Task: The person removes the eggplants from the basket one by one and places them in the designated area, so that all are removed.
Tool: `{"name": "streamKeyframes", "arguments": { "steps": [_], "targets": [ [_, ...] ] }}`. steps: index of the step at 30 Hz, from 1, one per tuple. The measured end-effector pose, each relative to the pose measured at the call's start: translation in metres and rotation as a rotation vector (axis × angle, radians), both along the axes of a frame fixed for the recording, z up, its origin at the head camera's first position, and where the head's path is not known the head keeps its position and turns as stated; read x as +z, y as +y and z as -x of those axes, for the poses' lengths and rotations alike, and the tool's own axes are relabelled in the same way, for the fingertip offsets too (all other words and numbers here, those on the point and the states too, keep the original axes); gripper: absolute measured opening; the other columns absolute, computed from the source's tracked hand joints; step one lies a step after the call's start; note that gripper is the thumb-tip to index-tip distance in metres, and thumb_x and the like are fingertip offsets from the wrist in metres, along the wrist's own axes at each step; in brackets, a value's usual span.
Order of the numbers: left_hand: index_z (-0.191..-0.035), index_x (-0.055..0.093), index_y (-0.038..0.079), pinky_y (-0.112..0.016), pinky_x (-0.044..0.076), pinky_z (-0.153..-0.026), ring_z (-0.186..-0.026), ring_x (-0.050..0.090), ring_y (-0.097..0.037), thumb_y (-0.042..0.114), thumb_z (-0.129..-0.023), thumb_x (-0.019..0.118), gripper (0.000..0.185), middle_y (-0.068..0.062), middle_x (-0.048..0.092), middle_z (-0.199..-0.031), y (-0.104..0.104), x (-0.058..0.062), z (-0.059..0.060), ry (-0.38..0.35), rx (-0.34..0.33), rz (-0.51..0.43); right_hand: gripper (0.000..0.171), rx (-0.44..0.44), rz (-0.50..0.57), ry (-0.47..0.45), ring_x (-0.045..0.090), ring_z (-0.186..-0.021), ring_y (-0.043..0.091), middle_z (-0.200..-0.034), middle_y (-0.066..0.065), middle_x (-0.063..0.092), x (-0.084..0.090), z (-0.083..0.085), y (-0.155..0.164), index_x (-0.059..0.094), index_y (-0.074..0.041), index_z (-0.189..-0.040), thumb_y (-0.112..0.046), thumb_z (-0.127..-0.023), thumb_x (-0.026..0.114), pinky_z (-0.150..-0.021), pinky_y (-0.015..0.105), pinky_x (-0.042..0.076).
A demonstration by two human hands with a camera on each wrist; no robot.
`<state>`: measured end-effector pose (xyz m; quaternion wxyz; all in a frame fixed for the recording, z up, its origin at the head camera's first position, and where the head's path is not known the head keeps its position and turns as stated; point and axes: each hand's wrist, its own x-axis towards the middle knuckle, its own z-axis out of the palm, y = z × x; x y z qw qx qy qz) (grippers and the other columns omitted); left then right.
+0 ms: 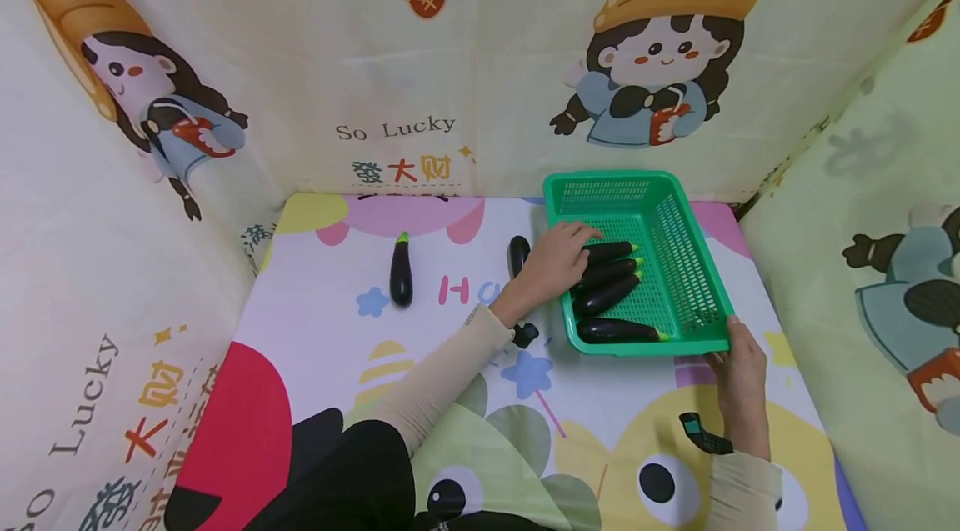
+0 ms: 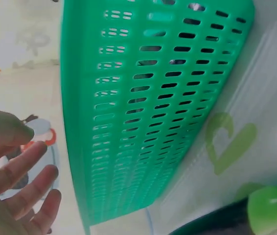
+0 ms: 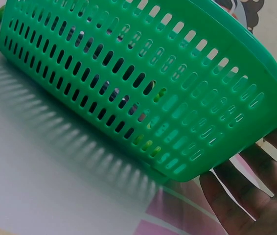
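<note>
Held left hand [image 1: 553, 264] released over left rim of green basket [image 1: 681, 264]; gripped near right corner with right hand [image 1: 742, 373]. Had four eggplants [image 1: 609, 298] inside, two loose ones [image 1: 401, 274] left on bench [image 1: 322, 298]. Seemed mid-loading; probably called for fetching closer one [image 1: 517, 254].

Four glossy dark eggplants [image 1: 619, 331] show inside the green slotted basket [image 1: 675, 348]!
Stems [image 1: 663, 337] point right; outside, left, a fifth eggplant [image 1: 401, 274] lies well apart, a sixth eggplant [image 1: 518, 254] near the basket, partly hidden.
</note>
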<state>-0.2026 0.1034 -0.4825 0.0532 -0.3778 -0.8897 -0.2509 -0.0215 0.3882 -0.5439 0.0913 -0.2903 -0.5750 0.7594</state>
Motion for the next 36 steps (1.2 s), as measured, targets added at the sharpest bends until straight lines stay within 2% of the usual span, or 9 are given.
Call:
{"name": "streamKeyframes", "arguments": {
  "steps": [4,8,12,18,21,27,36],
  "targets": [
    [-0.133,0.067,0.016,-0.03,0.051,-0.105,-0.124,0.063,-0.019,0.012,-0.104,0.055,0.031,0.0,0.068,-0.134,-0.013,0.002,-0.011,0.023,0.049,-0.039,0.05,-0.001,-0.01,-0.005,0.063,-0.108,0.004,-0.121,-0.01,0.065,0.0,-0.001,0.0,0.053,-0.012,-0.149,-0.043,-0.109,0.049,-0.084,0.013,0.055],
    [-0.129,0.069,0.016,-0.033,0.053,-0.102,-0.122,0.064,-0.02,0.01,-0.102,0.059,0.029,-0.001,0.069,-0.131,-0.028,-0.002,-0.022,0.024,0.106,-0.099,0.053,-0.002,-0.003,-0.017,0.06,-0.112,0.004,-0.123,-0.011,0.063,0.0,0.0,-0.001,0.049,-0.012,-0.152,-0.044,-0.109,0.05,-0.083,0.012,0.055],
    [-0.127,0.069,0.016,-0.033,0.053,-0.102,-0.12,0.063,-0.022,0.008,-0.101,0.059,0.029,-0.001,0.069,-0.132,-0.042,-0.009,-0.032,-0.029,0.19,-0.184,0.052,-0.001,0.004,-0.01,0.061,-0.11,0.004,-0.122,-0.011,0.063,0.001,0.0,-0.002,0.05,-0.012,-0.151,-0.043,-0.109,0.05,-0.083,0.012,0.055],
    [-0.125,0.07,0.015,-0.036,0.054,-0.102,-0.118,0.062,-0.024,0.005,-0.099,0.061,0.029,-0.003,0.069,-0.127,-0.056,-0.028,-0.04,-0.103,0.316,-0.365,0.046,-0.01,0.009,0.017,0.064,-0.106,0.004,-0.118,-0.011,0.067,0.001,-0.001,-0.002,0.056,-0.014,-0.147,-0.041,-0.109,0.05,-0.083,0.013,0.055],
    [-0.126,0.069,0.014,-0.04,0.054,-0.101,-0.116,0.062,-0.027,0.005,-0.098,0.064,0.029,-0.006,0.068,-0.127,-0.058,-0.038,-0.041,-0.152,0.386,-0.426,0.046,-0.008,0.017,0.032,0.065,-0.105,0.004,-0.117,-0.011,0.069,0.0,-0.001,-0.002,0.056,-0.014,-0.147,-0.04,-0.11,0.051,-0.083,0.014,0.055],
    [-0.137,0.06,0.011,-0.047,0.054,-0.097,-0.122,0.056,-0.03,0.013,-0.099,0.069,0.039,-0.012,0.06,-0.137,-0.055,-0.049,-0.042,-0.332,0.529,-0.472,0.046,-0.009,0.015,0.038,0.067,-0.103,0.003,-0.115,-0.011,0.07,-0.002,-0.002,-0.001,0.055,-0.012,-0.147,-0.039,-0.11,0.051,-0.084,0.014,0.056],
    [-0.146,0.049,0.006,-0.051,0.05,-0.094,-0.12,0.056,-0.034,0.02,-0.096,0.074,0.057,-0.019,0.057,-0.134,-0.05,-0.057,-0.039,-0.479,0.651,-0.53,0.054,-0.003,0.0,0.022,0.065,-0.107,0.003,-0.12,-0.011,0.067,0.0,-0.002,-0.002,0.05,-0.01,-0.153,-0.041,-0.11,0.05,-0.084,0.013,0.055]
  ]
}}
